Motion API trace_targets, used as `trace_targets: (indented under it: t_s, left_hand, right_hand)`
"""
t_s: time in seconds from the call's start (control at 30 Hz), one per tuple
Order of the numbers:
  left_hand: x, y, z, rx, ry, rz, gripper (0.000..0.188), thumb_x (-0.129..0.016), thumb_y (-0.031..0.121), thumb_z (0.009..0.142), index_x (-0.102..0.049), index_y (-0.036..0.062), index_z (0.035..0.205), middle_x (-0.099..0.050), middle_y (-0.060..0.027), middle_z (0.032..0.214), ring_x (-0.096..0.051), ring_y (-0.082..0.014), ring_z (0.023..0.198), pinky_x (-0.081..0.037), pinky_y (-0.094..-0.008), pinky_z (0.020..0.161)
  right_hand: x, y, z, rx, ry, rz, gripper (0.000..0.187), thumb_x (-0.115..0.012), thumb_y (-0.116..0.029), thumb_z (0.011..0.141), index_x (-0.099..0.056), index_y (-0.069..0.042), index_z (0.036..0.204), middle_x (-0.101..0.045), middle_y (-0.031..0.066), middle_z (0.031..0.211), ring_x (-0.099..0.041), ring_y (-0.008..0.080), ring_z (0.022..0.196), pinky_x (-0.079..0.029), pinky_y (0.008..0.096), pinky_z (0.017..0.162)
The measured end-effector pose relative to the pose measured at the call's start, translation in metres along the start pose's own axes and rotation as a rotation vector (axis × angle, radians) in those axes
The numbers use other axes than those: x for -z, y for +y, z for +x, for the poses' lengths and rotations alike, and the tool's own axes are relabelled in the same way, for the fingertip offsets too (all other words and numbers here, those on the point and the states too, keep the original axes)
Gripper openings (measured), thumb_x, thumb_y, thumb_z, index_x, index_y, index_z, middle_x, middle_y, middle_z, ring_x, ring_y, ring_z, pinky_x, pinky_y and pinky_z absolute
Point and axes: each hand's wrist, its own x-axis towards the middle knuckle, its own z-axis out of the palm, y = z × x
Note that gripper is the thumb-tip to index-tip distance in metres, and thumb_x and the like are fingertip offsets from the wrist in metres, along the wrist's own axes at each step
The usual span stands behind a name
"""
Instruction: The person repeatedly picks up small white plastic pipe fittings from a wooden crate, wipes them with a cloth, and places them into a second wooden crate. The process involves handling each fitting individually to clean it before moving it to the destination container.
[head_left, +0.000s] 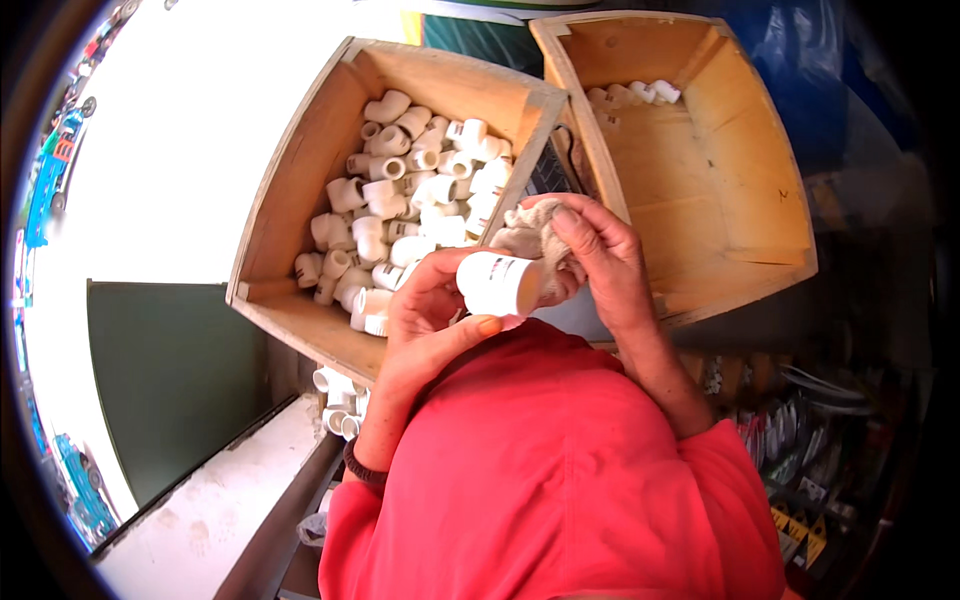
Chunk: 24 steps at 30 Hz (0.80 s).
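A white plastic pipe elbow (494,284) is in my left hand (424,325), whose fingers and thumb are wrapped round it; dark print shows on its side. Just to the right, my right hand (608,258) pinches a crumpled beige cloth (538,236), held close against the elbow's far right side. Whether the cloth touches the fitting, I cannot tell. Beyond my left hand a wooden box (268,215) holds a heap of similar white pipe elbows (410,190).
Another wooden box (745,150) stands at the right, with several white fittings (640,93) along its far wall. More white fittings (340,400) lie below the left box. A dark green panel (170,380) and a pale ledge (220,490) are at the left. Assorted goods (790,430) fill the lower right.
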Motion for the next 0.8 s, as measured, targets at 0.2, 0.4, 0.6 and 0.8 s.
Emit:
trace_targets:
  t_s: [0.2, 0.4, 0.6, 0.8]
  left_hand:
    - [0.007, -0.004, 0.005, 0.095, -0.118, -0.079, 0.044, -0.08, 0.006, 0.068, -0.06, 0.0037, 0.107, -0.046, -0.0124, 0.133, -0.049, -0.0225, 0.119, -0.039, -0.039, 0.102]
    - [-0.005, -0.006, 0.005, 0.226, -0.111, -0.133, 0.045, -0.078, 0.001, 0.071, -0.057, 0.0027, 0.112, -0.061, -0.0097, 0.112, -0.058, -0.0189, 0.104, -0.047, -0.0343, 0.092]
    - [0.0, -0.014, 0.007, 0.177, 0.011, -0.01, 0.043, -0.074, -0.001, 0.075, -0.055, 0.0001, 0.114, -0.062, -0.0096, 0.11, -0.059, -0.0182, 0.103, -0.048, -0.0338, 0.091]
    - [-0.008, -0.016, 0.009, 0.111, 0.068, 0.199, 0.04, -0.072, -0.001, 0.078, -0.052, -0.0002, 0.113, -0.062, -0.0101, 0.104, -0.062, -0.0148, 0.094, -0.053, -0.028, 0.08]
  right_hand:
    - [-0.001, -0.003, -0.006, 0.047, -0.021, -0.233, 0.017, -0.055, -0.018, 0.094, -0.059, -0.003, 0.102, -0.063, 0.0028, 0.089, -0.057, 0.0066, 0.083, -0.047, 0.0219, 0.071]
    - [0.007, -0.007, -0.001, 0.613, -0.017, -0.855, 0.012, -0.061, -0.013, 0.086, -0.063, -0.006, 0.096, -0.065, 0.0068, 0.092, -0.06, 0.0236, 0.086, -0.049, 0.0318, 0.076]
    - [0.021, -0.025, -0.007, 0.575, 0.113, -0.787, 0.018, -0.066, -0.011, 0.081, -0.065, -0.006, 0.099, -0.06, 0.0072, 0.09, -0.059, 0.0208, 0.08, -0.049, 0.0313, 0.071]
    - [0.015, -0.031, -0.017, 0.448, -0.143, -0.919, 0.036, -0.074, -0.018, 0.074, -0.063, -0.006, 0.105, -0.059, 0.0071, 0.097, -0.058, 0.0165, 0.082, -0.048, 0.0267, 0.068]
